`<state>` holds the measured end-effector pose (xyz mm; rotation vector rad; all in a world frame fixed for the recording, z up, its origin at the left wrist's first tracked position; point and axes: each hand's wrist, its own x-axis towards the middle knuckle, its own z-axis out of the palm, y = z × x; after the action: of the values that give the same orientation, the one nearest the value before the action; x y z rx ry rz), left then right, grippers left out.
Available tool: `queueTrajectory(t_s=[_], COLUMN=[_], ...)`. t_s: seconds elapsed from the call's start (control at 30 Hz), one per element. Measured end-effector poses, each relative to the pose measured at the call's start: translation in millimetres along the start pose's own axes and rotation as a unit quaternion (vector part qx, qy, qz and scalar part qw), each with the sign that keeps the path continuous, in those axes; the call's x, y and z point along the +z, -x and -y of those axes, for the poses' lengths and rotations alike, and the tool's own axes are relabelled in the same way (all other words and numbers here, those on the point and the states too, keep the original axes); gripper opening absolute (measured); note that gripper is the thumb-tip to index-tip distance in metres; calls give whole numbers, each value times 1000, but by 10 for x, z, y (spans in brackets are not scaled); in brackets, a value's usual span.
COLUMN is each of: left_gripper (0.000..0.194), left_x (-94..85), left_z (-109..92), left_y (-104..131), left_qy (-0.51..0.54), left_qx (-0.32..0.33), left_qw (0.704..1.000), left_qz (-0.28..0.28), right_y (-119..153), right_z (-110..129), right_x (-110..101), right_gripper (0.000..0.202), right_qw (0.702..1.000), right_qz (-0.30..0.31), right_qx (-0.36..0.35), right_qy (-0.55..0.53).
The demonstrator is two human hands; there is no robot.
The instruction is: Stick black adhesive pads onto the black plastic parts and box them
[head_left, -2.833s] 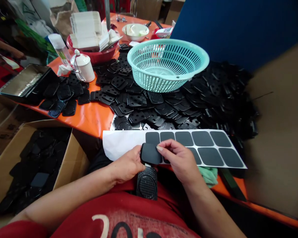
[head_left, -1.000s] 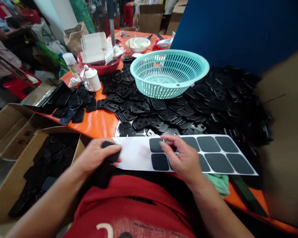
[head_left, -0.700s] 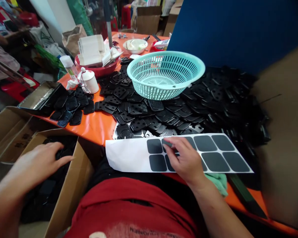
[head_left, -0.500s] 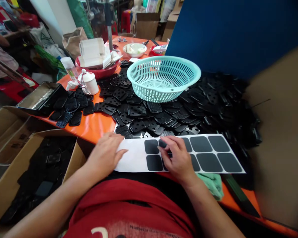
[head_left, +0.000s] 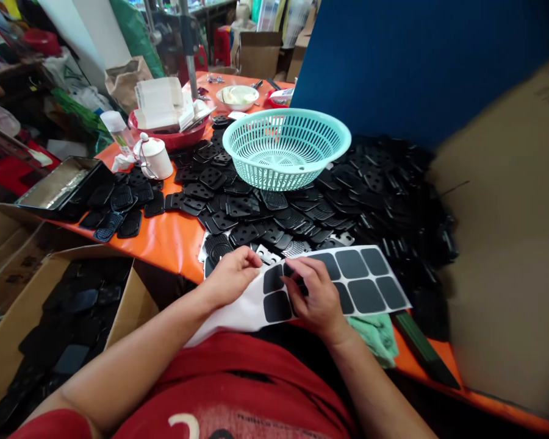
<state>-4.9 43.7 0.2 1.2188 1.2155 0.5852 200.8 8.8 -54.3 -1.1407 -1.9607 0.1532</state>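
Observation:
A white backing sheet with two rows of dark rounded-square stickers lies at the table's front edge, its left part bent down toward my red shirt. My left hand pinches the sheet's upper edge, left of the first stickers. Over the stickers right of that, my right hand is curled with thumb and index finger close together; whether anything is between them is too small to tell. Behind the sheet spreads a heap of black perforated pads.
A turquoise basket sits on the black pads. Leftward are a white lidded cup, a black tray and a cardboard box of black parts. A green cloth lies beneath the sheet's right part; a brown carton stands at right.
My left hand has moved right and closed on the sheet's upper edge. The sheet's left part has bent, and its right end appears farther left. The whole view has shifted slightly.

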Motion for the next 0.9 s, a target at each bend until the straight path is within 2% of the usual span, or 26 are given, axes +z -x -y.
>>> queueTrajectory(t_s=[0.1,0.17,0.27,0.37,0.43,0.47,0.53,0.57,0.6,0.67,0.7,0.77,0.83,0.87,0.9], left_gripper=[31,41,47,44,37,34,27,24,22,18,16,21,28,31,35], left_x=[94,151,196,177,135,110,61,38,15,-49,-102,-286,-597,-798,-1020], left_z=[14,27,53,89,122,141,187,211,233,260,259,221,151,117,90], left_y=[1,6,2,-21,-33,-34,-27,-23,-20,-26,-34,-57,-78,-82,-80], left_qy=[198,247,265,257,213,163,-4,-112,-222,-395,-449,-501,-524,-537,-552], left_qx=[-87,-106,-107,-112,-97,-67,39,103,164,259,293,331,294,240,159], left_qw=[976,963,958,960,972,984,996,983,954,871,830,773,742,730,716], left_qz=[11,13,15,10,-11,-31,-82,-104,-119,-138,-151,-205,-297,-348,-397], right_y=[-1,7,28,33,15,-1,-38,-57,-73,-93,-92,-64,-5,30,64], right_z=[15,16,3,8,47,73,113,115,99,20,-38,-158,-255,-292,-322], right_x=[-36,-44,-40,-66,-114,-143,-201,-225,-243,-261,-262,-253,-233,-217,-197], right_gripper=[48,48,45,36,31,29,27,25,23,18,17,18,19,18,17], right_qw=[999,997,996,996,996,996,993,987,970,905,866,810,780,777,782], right_qz=[17,31,43,35,17,9,-27,-68,-129,-246,-282,-291,-276,-269,-265], right_qx=[-27,-44,-56,-58,-62,-55,-5,41,90,180,220,288,341,355,359], right_qy=[-31,-50,-58,-60,-68,-76,-111,-142,-186,-298,-349,-421,-445,-444,-435])
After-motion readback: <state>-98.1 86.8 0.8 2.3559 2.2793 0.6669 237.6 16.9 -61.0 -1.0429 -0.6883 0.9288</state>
